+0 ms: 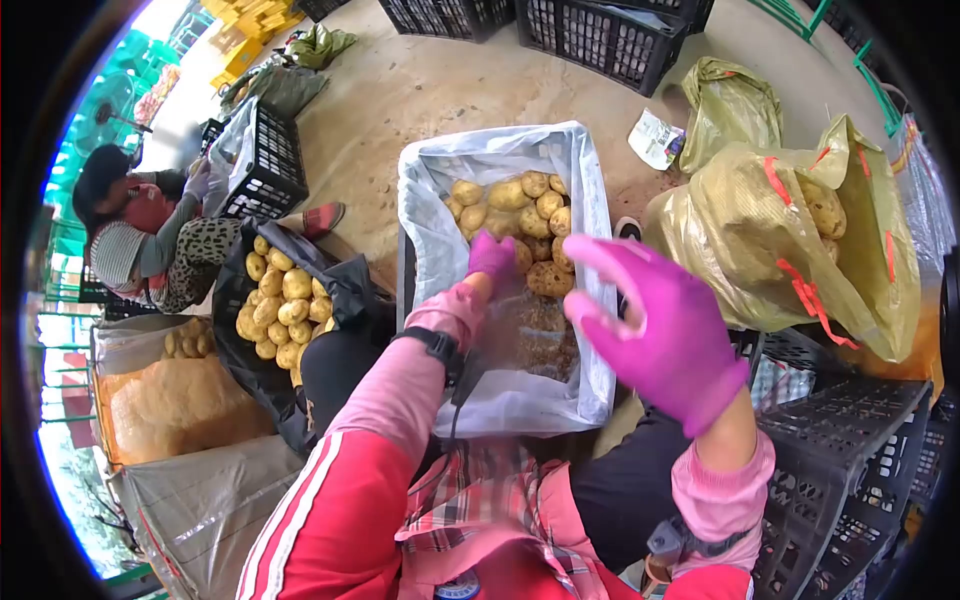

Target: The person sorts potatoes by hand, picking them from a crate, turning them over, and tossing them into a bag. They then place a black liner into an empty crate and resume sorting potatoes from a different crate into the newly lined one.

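In front of me stands a crate lined with a pale plastic sheet (430, 190). Potatoes (510, 195) fill its far half, and loose brown soil (545, 345) lies in the near half. My left hand (491, 257), in a purple glove, reaches into the crate and is at the potatoes. Its fingers point down and are mostly hidden, so a grip cannot be made out. Above the crate's right edge I see my right hand (665, 335), also gloved in purple. Its thumb and fingers are apart, with nothing between them.
At my left is a black bag (235, 340) holding potatoes (285, 305). A yellow woven sack (720, 235) with potatoes stands to the right, above black crates (830, 450). Further left, a person (150, 230) sits beside another black crate (275, 165). More crates (600, 45) stand ahead.
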Motion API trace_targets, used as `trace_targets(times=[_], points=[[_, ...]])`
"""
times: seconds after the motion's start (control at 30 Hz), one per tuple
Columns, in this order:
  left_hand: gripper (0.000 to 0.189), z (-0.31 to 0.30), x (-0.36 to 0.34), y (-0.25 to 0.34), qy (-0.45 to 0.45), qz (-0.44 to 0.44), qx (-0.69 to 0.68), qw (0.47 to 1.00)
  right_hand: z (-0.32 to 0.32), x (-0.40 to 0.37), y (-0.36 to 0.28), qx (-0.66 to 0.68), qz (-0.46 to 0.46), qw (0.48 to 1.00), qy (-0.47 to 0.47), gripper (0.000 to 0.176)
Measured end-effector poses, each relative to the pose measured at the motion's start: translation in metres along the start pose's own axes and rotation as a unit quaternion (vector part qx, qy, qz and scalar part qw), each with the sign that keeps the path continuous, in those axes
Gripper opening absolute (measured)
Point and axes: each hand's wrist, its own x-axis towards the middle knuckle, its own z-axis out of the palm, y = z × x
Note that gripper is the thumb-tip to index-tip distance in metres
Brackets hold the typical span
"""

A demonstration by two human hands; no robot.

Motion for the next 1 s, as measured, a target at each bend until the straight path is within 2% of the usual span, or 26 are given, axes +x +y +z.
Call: trace_targets(times=[0.03,0.1,0.2,0.27,0.33,0.37,0.47,0.5,0.57,0.63,0.7,0.77,0.8,0.83,0.87,0.9,0.97,1.0], points=[[0.069,0.003,0.022,-0.002,0.041,-0.012,0.009,0.999,0.002,-0.003,-0.001,-0.001,-0.028,1.000,-0.004,0.040],[0.085,0.009,0.050,-0.005,0.097,-0.096,0.016,0.990,0.000,-0.005,-0.012,-0.012,-0.028,0.997,-0.071,0.042],[0.084,0.014,0.078,0.000,0.132,-0.149,-0.033,0.980,0.009,-0.008,-0.023,-0.007,-0.048,0.990,-0.131,0.046],[0.083,0.025,0.087,-0.002,0.160,-0.171,-0.118,0.965,0.031,-0.015,-0.025,-0.012,-0.098,0.994,-0.052,0.047],[0.080,0.030,0.095,-0.012,0.175,-0.179,-0.143,0.958,0.035,-0.016,-0.024,-0.042,-0.115,0.991,-0.056,0.045],[0.078,0.033,0.095,-0.019,0.184,-0.185,-0.157,0.953,0.020,-0.008,-0.032,-0.064,-0.117,0.987,-0.090,0.043],[0.063,0.042,0.089,-0.019,0.280,-0.204,-0.332,0.877,0.015,-0.003,-0.032,-0.042,-0.075,0.985,-0.148,0.046],[0.058,0.036,0.084,-0.019,0.209,-0.226,-0.444,0.842,0.020,-0.005,-0.031,-0.018,-0.055,0.985,-0.160,0.049],[0.050,0.007,0.055,-0.008,0.059,-0.249,-0.641,0.724,0.028,-0.008,-0.028,-0.030,-0.061,0.981,-0.181,0.048],[0.057,-0.029,-0.012,0.033,-0.042,-0.231,-0.764,0.601,0.033,-0.006,-0.026,-0.030,-0.058,0.977,-0.205,0.047],[0.052,-0.086,-0.091,0.080,-0.182,-0.194,-0.799,0.539,0.035,-0.002,-0.019,-0.038,-0.022,0.977,-0.206,0.047],[0.060,-0.111,-0.134,0.091,-0.219,-0.088,-0.761,0.605,0.033,0.009,-0.018,-0.045,0.075,0.982,-0.165,0.055],[0.064,-0.124,-0.148,0.084,-0.284,-0.089,-0.784,0.544,0.041,0.008,-0.013,-0.050,0.067,0.994,-0.072,0.059],[0.068,-0.131,-0.147,0.066,-0.411,-0.060,-0.793,0.446,0.050,0.008,-0.009,-0.053,0.057,0.997,0.020,0.064],[0.068,-0.142,-0.161,0.066,-0.419,-0.041,-0.791,0.444,0.052,0.011,-0.012,0.005,0.077,0.997,0.007,0.078],[0.068,-0.153,-0.178,0.068,-0.427,-0.021,-0.787,0.444,0.058,0.011,-0.014,0.050,0.050,0.997,0.015,0.079],[0.068,-0.157,-0.207,0.073,-0.299,0.073,-0.662,0.683,0.070,0.013,-0.025,0.139,-0.008,0.990,0.027,0.082],[0.067,-0.163,-0.217,0.080,-0.266,0.073,-0.644,0.713,0.073,0.010,-0.038,0.110,0.000,0.994,0.026,0.074]])
